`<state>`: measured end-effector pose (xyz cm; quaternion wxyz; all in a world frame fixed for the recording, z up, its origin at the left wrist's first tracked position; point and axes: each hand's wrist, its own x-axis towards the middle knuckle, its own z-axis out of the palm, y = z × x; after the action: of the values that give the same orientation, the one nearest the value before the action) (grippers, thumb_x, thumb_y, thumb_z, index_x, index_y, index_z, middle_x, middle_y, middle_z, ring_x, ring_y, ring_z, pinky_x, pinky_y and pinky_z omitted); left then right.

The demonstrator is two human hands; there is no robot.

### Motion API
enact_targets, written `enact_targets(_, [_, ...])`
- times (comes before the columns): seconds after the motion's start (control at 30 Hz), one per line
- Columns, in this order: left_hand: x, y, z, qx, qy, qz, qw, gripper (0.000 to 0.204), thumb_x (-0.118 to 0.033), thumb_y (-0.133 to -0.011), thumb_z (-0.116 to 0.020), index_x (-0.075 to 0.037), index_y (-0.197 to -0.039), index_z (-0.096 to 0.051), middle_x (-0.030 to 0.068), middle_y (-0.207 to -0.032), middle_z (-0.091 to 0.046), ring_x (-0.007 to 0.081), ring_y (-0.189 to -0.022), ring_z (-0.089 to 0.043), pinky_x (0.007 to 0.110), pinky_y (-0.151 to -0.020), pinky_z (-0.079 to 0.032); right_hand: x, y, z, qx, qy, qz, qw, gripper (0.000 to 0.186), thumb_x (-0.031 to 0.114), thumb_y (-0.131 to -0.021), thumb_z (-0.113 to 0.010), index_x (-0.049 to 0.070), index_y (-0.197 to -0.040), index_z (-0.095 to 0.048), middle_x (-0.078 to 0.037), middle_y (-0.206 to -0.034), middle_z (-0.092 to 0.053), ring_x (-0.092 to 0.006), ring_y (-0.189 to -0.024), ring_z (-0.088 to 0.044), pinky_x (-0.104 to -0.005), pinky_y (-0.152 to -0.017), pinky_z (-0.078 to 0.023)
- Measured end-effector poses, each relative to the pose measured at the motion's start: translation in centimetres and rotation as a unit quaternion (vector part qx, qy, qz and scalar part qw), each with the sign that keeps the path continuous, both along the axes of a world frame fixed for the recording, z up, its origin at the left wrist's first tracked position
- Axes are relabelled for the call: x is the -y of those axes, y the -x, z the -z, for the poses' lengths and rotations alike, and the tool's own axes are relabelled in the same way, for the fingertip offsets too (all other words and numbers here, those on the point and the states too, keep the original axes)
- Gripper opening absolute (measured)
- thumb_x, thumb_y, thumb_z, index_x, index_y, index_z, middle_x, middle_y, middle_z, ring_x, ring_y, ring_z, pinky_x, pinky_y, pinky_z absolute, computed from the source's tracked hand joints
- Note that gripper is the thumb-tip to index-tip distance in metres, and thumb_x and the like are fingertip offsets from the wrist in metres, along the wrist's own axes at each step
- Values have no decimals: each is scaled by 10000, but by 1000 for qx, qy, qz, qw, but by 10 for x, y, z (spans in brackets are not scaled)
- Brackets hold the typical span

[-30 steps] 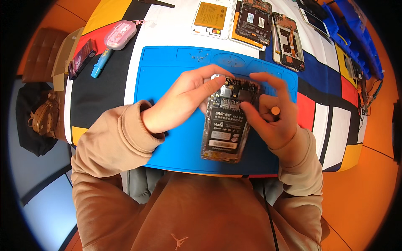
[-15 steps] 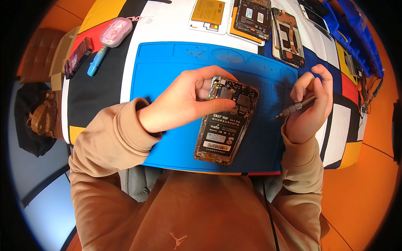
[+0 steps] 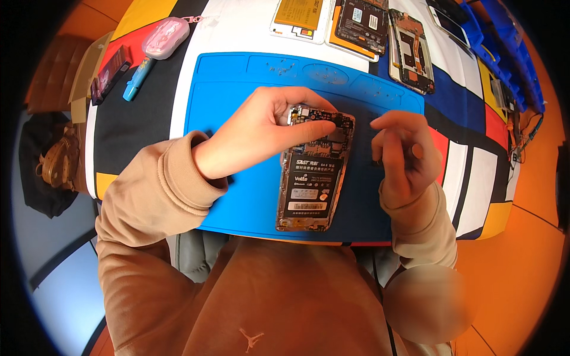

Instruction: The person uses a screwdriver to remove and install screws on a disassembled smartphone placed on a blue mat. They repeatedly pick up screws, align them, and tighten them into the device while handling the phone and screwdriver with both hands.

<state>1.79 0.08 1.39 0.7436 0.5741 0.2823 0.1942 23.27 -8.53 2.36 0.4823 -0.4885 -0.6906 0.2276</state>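
An opened smartphone (image 3: 312,190) with a black battery and a bare circuit board at its top end is held over a blue work mat (image 3: 237,204). My left hand (image 3: 270,121) grips its upper end, the thumb lying across the board and the fingers behind the far left edge. To the right of the phone, apart from it, my right hand (image 3: 404,157) has its fingers curled round a slim screwdriver (image 3: 417,149). Only the screwdriver's end shows; its shaft and tip are mostly hidden by the hand.
Beyond the mat lie a white back panel with a yellow battery (image 3: 297,13), an opened dark phone (image 3: 361,26) and a stripped phone frame (image 3: 411,53). Blue bins (image 3: 510,53) stand far right. At left are a pink case (image 3: 166,38), a blue pen-like item (image 3: 138,79) and a dark box (image 3: 111,75).
My right hand has moved down and left toward the phone and turned, so the screwdriver shaft is no longer seen. The phone has shifted slightly left and stands straighter.
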Motion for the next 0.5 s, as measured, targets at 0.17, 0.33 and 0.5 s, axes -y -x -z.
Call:
enact_targets(0.17, [3,-1,3,8,-34,-5,999,201,-24,-960,-628,59,-1144,-632,78,-1050,-707,72,-925,-647,201,-784,-534,-1,1,2,8,37,9,999,167,-101,-923,-520,0,-1013,-617,28,-600,-489,-17,-506,-400,-198,-466,-316])
enact_targets(0.33, [4,-2,1,8,-34,-6,999,195,-39,-959,-635,45,-1135,-640,55,-1029,-707,63,-909,-643,196,-754,-526,-4,5,-1,-2,71,-3,998,139,-75,-940,-512,-2,-992,-619,-3,-643,-526,-33,-534,-430,-202,-493,-340])
enact_targets(0.5, [8,2,-4,-126,-251,-17,960,305,-128,-864,-747,1,-1125,-657,74,-981,-705,101,-829,-636,225,-707,-497,-5,0,-9,41,171,28,984,161,66,-1007,-495,-14,-955,-625,-23,-675,-550,-57,-558,-461,-232,-513,-379])
